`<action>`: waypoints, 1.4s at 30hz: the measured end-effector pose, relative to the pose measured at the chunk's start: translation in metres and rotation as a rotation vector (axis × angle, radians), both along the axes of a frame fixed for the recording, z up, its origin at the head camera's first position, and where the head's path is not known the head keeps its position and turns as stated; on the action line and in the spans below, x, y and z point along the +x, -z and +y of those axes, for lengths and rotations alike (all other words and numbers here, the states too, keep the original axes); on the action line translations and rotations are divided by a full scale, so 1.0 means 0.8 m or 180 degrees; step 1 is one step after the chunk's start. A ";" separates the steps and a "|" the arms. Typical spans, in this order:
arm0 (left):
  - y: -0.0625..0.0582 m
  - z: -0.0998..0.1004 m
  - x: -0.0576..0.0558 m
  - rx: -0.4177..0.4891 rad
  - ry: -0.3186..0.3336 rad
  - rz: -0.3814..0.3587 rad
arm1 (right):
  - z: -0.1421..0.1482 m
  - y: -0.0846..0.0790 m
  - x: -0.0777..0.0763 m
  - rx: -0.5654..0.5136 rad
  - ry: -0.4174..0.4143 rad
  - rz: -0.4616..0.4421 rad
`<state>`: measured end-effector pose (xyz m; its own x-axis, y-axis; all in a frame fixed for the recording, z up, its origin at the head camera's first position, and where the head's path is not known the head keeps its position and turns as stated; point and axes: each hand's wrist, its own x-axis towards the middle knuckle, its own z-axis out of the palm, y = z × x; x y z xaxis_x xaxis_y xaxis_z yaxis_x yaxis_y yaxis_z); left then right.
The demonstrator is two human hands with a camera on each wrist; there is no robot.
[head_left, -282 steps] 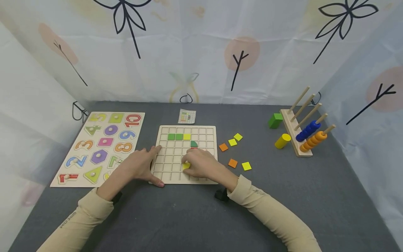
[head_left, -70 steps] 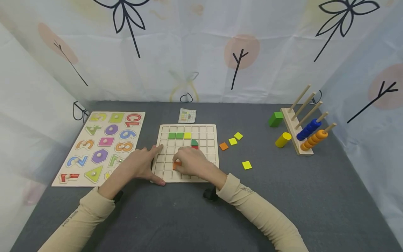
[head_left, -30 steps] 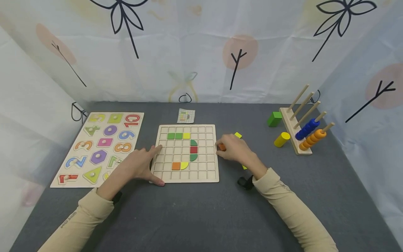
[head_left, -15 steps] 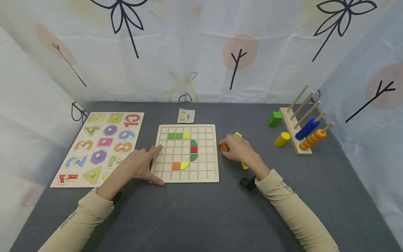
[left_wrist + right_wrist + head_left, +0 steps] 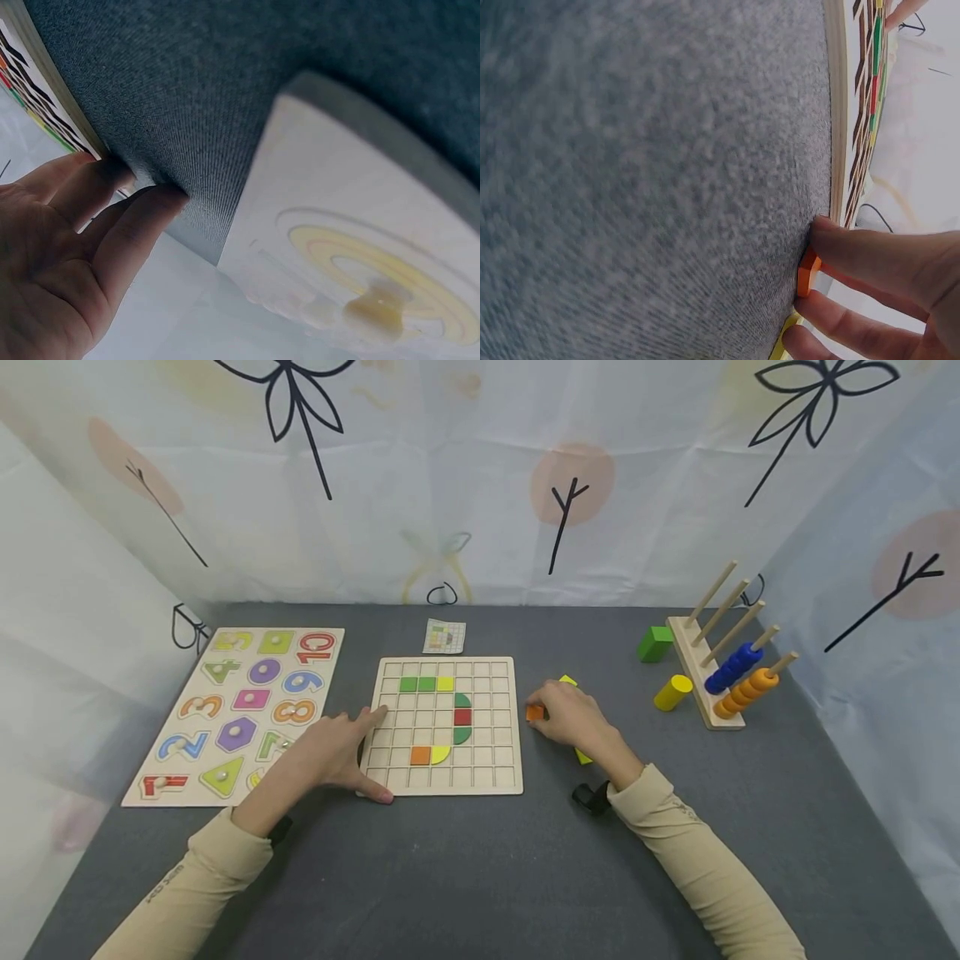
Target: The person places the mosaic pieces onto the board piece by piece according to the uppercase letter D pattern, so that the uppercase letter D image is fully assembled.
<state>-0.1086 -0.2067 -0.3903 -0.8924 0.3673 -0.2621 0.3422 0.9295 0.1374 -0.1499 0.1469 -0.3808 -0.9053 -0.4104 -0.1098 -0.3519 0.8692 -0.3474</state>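
Note:
A wooden grid board lies flat in the middle. My left hand rests along its left side, fingers at the left edge, thumb at the front corner; in the left wrist view the fingertips touch down by the board's side. My right hand, right of the board, pinches an orange square tile between thumb and finger, low over the table. On the board sit two green squares, a yellow square, a red square between green quarter-circles, an orange square and a yellow quarter-circle.
Yellow square tiles peek out around my right hand, partly covered. A small pattern card lies behind the board. A number-and-shape puzzle is at left. At right stand a peg stacker, a green block and a yellow cylinder.
The yellow quarter-circle and an orange square were set down on the board. My right hand then moved right, off the board, and took hold of the other orange tile. The left hand stayed.

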 end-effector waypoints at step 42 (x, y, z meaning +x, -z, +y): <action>0.004 -0.001 0.000 -0.0018 0.0026 0.0058 | -0.104 -0.011 0.027 -0.0268 -0.0600 0.0160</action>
<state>-0.1087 -0.2075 -0.3934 -0.8941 0.3730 -0.2479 0.3521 0.9275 0.1258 -0.1281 0.0635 -0.3716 -0.8150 -0.5789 -0.0246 -0.5244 0.7550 -0.3938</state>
